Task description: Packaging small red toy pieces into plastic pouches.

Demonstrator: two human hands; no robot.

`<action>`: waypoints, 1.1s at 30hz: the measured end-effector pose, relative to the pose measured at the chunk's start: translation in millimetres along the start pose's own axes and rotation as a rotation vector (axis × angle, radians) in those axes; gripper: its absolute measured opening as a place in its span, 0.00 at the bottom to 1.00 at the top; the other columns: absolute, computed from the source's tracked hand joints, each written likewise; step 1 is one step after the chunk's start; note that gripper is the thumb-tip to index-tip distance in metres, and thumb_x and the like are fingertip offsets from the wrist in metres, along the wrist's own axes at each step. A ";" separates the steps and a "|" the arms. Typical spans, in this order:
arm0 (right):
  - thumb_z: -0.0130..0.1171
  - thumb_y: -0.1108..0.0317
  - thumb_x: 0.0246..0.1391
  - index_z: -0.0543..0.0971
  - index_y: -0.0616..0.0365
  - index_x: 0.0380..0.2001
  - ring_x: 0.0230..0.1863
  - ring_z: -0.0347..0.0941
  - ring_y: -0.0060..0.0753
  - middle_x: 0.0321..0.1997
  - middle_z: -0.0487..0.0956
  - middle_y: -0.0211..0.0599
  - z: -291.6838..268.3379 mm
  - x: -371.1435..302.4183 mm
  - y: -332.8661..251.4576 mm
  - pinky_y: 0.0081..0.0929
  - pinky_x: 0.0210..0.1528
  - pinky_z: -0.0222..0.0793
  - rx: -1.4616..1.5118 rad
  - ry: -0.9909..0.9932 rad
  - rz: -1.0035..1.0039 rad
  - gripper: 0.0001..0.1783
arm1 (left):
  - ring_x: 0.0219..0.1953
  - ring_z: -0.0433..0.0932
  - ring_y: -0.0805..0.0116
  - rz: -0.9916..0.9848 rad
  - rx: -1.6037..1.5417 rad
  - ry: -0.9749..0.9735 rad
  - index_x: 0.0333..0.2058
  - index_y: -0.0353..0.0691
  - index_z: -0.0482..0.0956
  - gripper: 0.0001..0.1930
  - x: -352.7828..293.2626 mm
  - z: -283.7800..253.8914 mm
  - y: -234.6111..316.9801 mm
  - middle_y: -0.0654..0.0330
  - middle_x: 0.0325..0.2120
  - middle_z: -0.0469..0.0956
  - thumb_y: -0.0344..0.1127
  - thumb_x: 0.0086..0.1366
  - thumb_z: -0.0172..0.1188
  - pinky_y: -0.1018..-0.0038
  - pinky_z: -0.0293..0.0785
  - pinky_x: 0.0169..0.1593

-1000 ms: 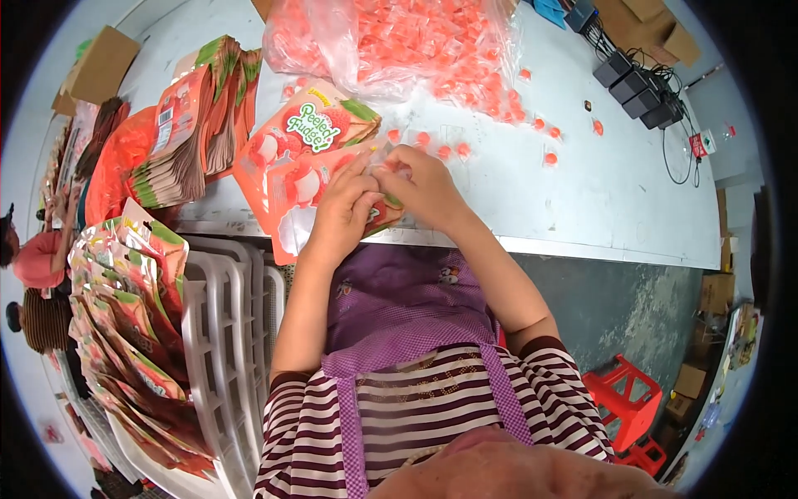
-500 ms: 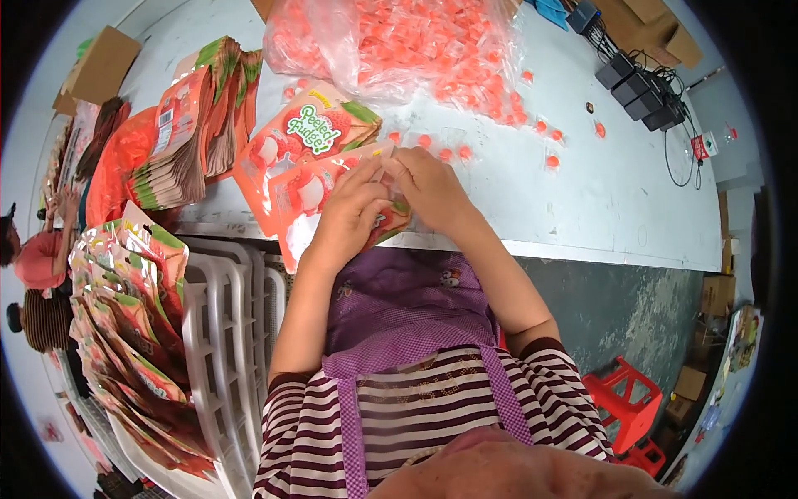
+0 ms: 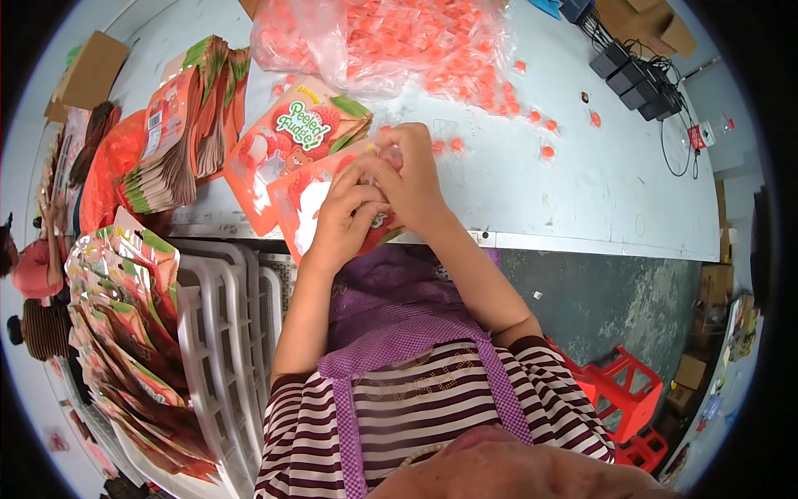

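Note:
A red-and-pink candy pouch [image 3: 293,218] lies at the table's front edge. My left hand [image 3: 347,214] rests over its upper part, with the fingers curled at its edge. My right hand [image 3: 416,179] is bent over the pouch's right end, touching or very near my left fingers. Between its thumb and fingers shows a small clear-wrapped pink candy [image 3: 391,155], partly hidden. Whether the pouch's mouth is open, my hands hide. Beneath and behind it lies a second, similar pouch [image 3: 303,125]. Loose wrapped candies [image 3: 457,145] lie just right of my right hand.
A large clear plastic bag [image 3: 332,62] spills pink candies across the back. Stacked flat pouches [image 3: 170,137] stand at the left. Filled-looking pouches [image 3: 137,333] sit in a white plastic crate [image 3: 199,349]. Black adapters [image 3: 636,79] lie far right; a red stool [image 3: 623,387] is below.
My right hand has lifted and bent more steeply over the pouch's end, moving slightly left. My left hand stays on the pouch. The whole view has shifted a little.

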State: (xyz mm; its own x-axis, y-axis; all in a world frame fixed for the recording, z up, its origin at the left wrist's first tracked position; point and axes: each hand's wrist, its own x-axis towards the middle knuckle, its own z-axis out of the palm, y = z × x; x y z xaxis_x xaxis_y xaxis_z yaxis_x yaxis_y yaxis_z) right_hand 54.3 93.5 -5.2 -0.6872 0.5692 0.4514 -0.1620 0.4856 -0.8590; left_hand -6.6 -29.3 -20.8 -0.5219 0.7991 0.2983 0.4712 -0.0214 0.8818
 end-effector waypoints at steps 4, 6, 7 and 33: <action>0.57 0.71 0.48 0.70 0.59 0.29 0.36 0.64 0.33 0.35 0.67 0.37 -6.3 -7.1 8.7 0.28 0.40 0.62 0.119 0.012 -0.040 0.07 | 0.58 0.65 0.55 0.054 0.033 0.024 0.28 0.36 0.76 0.04 -1.8 -2.8 1.3 0.49 0.55 0.67 0.23 0.52 0.59 0.66 0.60 0.58; 0.56 0.72 0.50 0.71 0.59 0.29 0.37 0.65 0.30 0.35 0.67 0.34 -11.6 -8.8 15.3 0.25 0.42 0.62 0.174 -0.063 0.001 0.05 | 0.57 0.66 0.55 -0.016 -0.093 0.073 0.28 0.35 0.76 0.03 -3.5 -5.4 3.0 0.49 0.55 0.67 0.23 0.53 0.59 0.67 0.61 0.58; 0.54 0.71 0.52 0.72 0.59 0.29 0.37 0.65 0.30 0.36 0.68 0.34 -13.2 -8.8 17.8 0.25 0.43 0.62 0.161 -0.144 -0.069 0.04 | 0.57 0.66 0.56 -0.084 -0.219 0.119 0.28 0.35 0.76 0.03 -4.0 -6.2 4.1 0.48 0.54 0.68 0.23 0.54 0.59 0.67 0.62 0.58; 0.65 0.55 0.36 0.76 0.59 0.31 0.39 0.71 0.42 0.32 0.74 0.39 -30.3 -25.9 -59.6 0.38 0.49 0.64 -0.118 -0.671 -0.555 0.21 | 0.57 0.65 0.45 0.023 -0.421 -0.094 0.32 0.39 0.68 0.09 -35.1 -46.8 42.6 0.34 0.54 0.62 0.36 0.62 0.57 0.56 0.60 0.58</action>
State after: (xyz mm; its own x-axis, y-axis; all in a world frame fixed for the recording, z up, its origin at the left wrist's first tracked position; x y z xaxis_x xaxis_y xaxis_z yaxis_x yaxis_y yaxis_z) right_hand 103.2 69.9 41.6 -0.8085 -0.2617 0.5271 -0.5474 0.6631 -0.5105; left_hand -1.5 -86.4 23.3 -0.4385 0.8464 0.3023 0.1410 -0.2674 0.9532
